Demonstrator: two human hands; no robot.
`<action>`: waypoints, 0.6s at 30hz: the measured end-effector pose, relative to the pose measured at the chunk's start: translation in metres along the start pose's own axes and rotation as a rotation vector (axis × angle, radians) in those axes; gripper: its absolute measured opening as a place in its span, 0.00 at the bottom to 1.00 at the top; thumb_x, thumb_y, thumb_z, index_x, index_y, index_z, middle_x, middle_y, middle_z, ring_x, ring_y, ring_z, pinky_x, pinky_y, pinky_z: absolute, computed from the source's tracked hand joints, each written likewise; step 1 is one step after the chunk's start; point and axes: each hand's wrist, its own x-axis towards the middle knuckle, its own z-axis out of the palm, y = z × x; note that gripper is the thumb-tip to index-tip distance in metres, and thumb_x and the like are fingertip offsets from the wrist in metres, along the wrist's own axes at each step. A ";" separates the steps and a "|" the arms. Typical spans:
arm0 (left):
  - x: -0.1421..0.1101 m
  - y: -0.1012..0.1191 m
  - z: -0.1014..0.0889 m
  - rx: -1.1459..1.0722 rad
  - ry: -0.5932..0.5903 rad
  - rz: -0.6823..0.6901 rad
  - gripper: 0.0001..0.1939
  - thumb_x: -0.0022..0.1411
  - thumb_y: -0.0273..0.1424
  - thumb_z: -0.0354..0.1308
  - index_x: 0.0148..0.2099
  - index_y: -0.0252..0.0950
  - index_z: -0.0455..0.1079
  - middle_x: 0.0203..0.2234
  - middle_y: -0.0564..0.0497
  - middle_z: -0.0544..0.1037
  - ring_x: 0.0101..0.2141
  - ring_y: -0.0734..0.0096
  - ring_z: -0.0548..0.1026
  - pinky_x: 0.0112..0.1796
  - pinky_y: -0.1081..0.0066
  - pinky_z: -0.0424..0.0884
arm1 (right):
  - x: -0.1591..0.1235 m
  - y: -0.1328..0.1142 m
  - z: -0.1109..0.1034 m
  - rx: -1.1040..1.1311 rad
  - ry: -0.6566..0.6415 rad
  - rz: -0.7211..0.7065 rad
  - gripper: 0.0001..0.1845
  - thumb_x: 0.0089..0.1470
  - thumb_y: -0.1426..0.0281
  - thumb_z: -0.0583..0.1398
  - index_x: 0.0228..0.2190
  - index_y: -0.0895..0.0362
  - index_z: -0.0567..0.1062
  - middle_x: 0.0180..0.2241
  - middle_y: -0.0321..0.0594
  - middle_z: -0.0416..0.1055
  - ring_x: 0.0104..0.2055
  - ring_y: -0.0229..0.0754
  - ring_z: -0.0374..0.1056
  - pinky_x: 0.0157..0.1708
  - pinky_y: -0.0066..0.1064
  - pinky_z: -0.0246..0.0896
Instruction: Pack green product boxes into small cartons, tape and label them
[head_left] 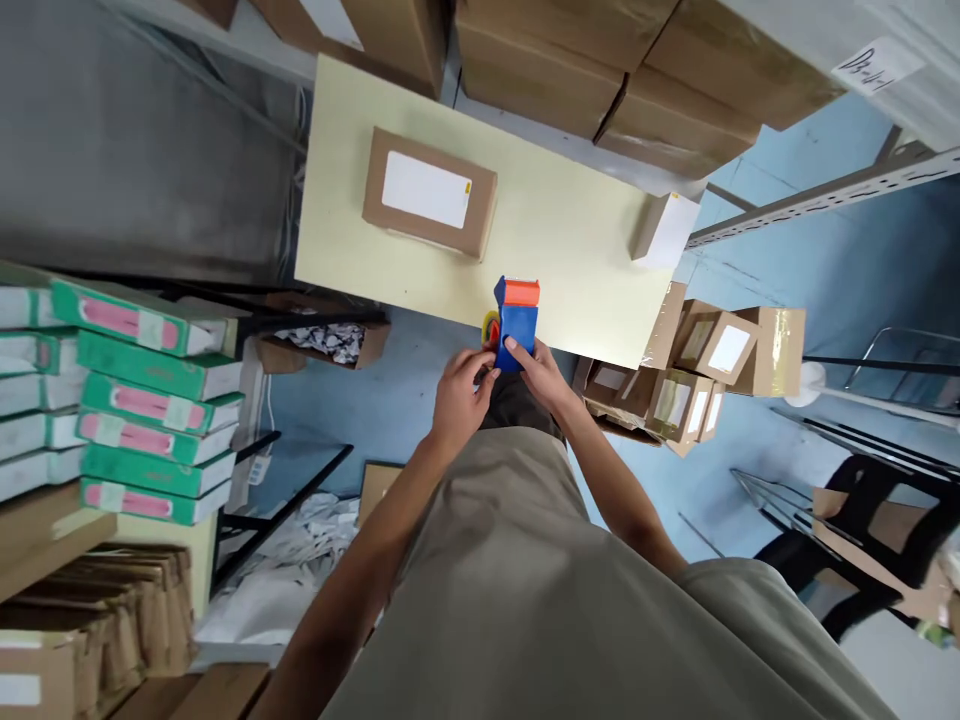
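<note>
A blue tape dispenser [516, 335] with an orange front end is held over the table's near edge, in front of my body. My right hand [544, 375] is wrapped round its right side, the thumb lying across the blue body. On the left, my left hand [463, 392] has its fingers pinched together at the dispenser's lower side, beside a yellow and red round part [490, 330]. The exact contact of those fingertips is partly hidden. Beyond them, a closed brown cardboard box [379, 205] with a white label lies on the pale yellow table [337, 240].
A small white box [667, 230] stands at the table's right end. Large cartons [540, 85] line the far side. Green and white boxes [157, 400] are stacked at left. Labelled parcels [679, 400] pile up at right, near black chairs [847, 540].
</note>
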 end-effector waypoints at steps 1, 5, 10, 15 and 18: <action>-0.009 -0.006 0.001 0.000 0.004 0.002 0.11 0.78 0.38 0.57 0.53 0.41 0.80 0.49 0.42 0.83 0.51 0.53 0.81 0.54 0.58 0.79 | -0.004 0.008 0.000 -0.018 -0.005 0.008 0.36 0.51 0.34 0.72 0.42 0.52 0.81 0.40 0.40 0.82 0.45 0.48 0.79 0.51 0.38 0.77; -0.040 -0.026 0.001 -0.026 -0.032 -0.029 0.11 0.76 0.39 0.60 0.49 0.42 0.82 0.45 0.43 0.85 0.49 0.52 0.81 0.54 0.55 0.78 | -0.020 0.035 -0.003 -0.086 -0.063 0.060 0.35 0.49 0.35 0.75 0.34 0.53 0.78 0.34 0.35 0.79 0.37 0.42 0.74 0.46 0.35 0.75; -0.042 -0.043 -0.025 -0.272 0.057 -0.219 0.23 0.73 0.49 0.62 0.58 0.38 0.81 0.52 0.42 0.86 0.51 0.55 0.83 0.49 0.62 0.80 | -0.049 0.040 0.003 -0.148 -0.201 0.047 0.35 0.52 0.37 0.75 0.44 0.53 0.81 0.40 0.40 0.84 0.44 0.49 0.80 0.50 0.39 0.77; -0.018 -0.030 -0.065 -0.402 -0.102 -0.231 0.30 0.70 0.55 0.65 0.60 0.36 0.82 0.55 0.41 0.85 0.57 0.50 0.82 0.55 0.58 0.80 | -0.077 0.029 0.004 -0.335 -0.295 -0.028 0.34 0.56 0.39 0.74 0.50 0.52 0.81 0.44 0.42 0.84 0.48 0.54 0.80 0.52 0.44 0.78; -0.012 -0.012 -0.083 -0.336 -0.207 -0.174 0.28 0.68 0.55 0.69 0.54 0.36 0.84 0.50 0.42 0.86 0.53 0.50 0.83 0.54 0.58 0.81 | -0.087 0.026 -0.002 -0.514 -0.287 -0.094 0.30 0.59 0.40 0.72 0.46 0.52 0.82 0.40 0.39 0.81 0.42 0.50 0.76 0.47 0.41 0.76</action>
